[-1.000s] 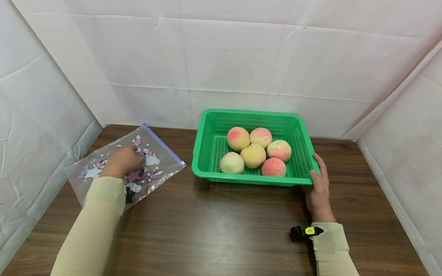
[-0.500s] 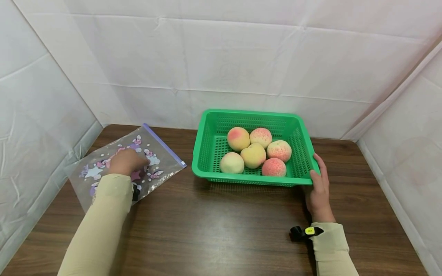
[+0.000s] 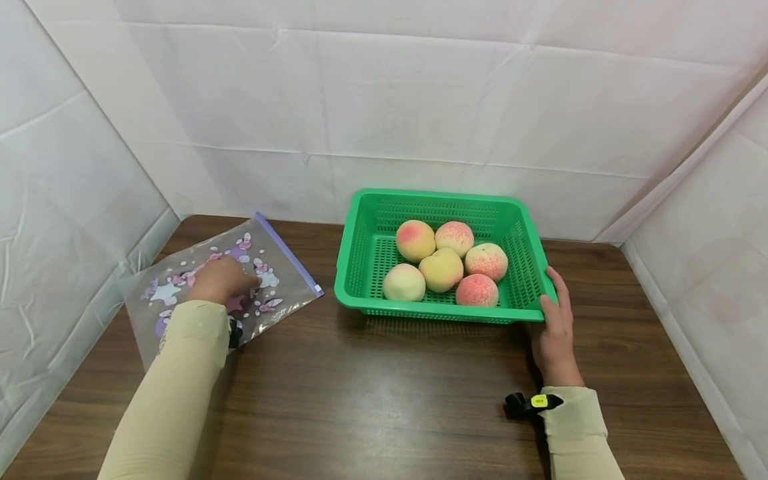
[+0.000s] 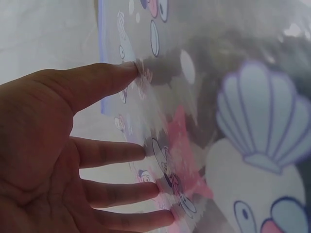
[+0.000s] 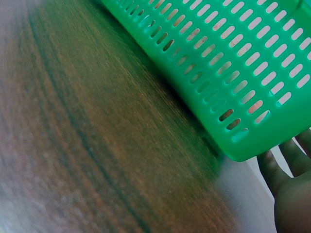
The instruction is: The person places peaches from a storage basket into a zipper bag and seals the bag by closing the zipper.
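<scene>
A clear zip bag (image 3: 288, 267) with a purple zip strip and cartoon prints lies at the left of the table. My left hand (image 3: 219, 283) is down on it; in the left wrist view the thumb and fingers are fairly straight and spread apart, tips against the film. A green plastic basket (image 3: 522, 220) with slotted walls stands at the back middle, several peaches (image 3: 441, 270) inside. My right hand (image 3: 555, 333) grips its front right corner, thumb at the rim and fingers along the outer side. In the right wrist view the fingers (image 5: 272, 170) show beside the corner.
The dark wooden table (image 3: 384, 400) carries both things. White cloth walls (image 3: 396, 120) stand behind it and on both sides, with the basket close to the back one. A black strap (image 3: 531, 403) with a yellow label is at the right wrist.
My left hand has moved slightly right over the bag, and the bag has shifted a little to the right. The right hand keeps its grip on the basket, and the peaches stay put.
</scene>
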Available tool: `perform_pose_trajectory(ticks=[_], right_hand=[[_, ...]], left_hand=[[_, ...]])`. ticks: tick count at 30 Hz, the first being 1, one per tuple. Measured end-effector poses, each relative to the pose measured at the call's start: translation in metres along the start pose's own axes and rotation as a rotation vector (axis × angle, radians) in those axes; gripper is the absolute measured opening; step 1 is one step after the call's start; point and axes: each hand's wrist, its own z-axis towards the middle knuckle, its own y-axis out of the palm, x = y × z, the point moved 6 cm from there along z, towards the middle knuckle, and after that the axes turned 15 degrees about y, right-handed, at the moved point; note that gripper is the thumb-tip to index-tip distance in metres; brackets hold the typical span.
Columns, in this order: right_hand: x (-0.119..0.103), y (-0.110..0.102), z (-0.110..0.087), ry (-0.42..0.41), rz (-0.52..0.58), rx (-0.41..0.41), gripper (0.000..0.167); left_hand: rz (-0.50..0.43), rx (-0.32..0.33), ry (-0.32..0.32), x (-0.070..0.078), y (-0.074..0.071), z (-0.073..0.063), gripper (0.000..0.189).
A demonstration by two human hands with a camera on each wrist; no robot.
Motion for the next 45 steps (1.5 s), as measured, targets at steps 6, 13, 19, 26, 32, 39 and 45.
perform_pose_trajectory(ticks=[6,13,19,26,32,39,45], right_hand=[[0.001,-0.001,-0.001,0.011,-0.007,0.003,0.051],[0.001,0.0,-0.001,0.007,0.008,-0.004,0.051],[0.0,0.001,-0.001,0.007,0.011,-0.002,0.051],[0.0,0.001,-0.001,0.017,0.007,0.004,0.051],[0.0,0.0,-0.001,0.019,0.007,-0.001,0.051],[0.0,0.0,-0.001,0.015,0.018,-0.004,0.051],[0.0,0.001,-0.001,0.026,0.016,-0.002,0.051]], left_hand=[[-0.02,-0.007,0.016,-0.003,0.0,0.001,0.059],[-0.045,-0.02,0.069,-0.002,-0.002,0.001,0.05],[-0.05,-0.038,0.072,-0.003,-0.002,0.002,0.064],[-0.026,-0.031,0.097,-0.006,-0.003,0.004,0.073],[-0.045,-0.032,0.118,-0.008,-0.002,0.004,0.072],[-0.031,-0.027,0.144,-0.01,0.0,0.006,0.071],[-0.016,-0.031,0.164,-0.012,0.0,0.008,0.071]])
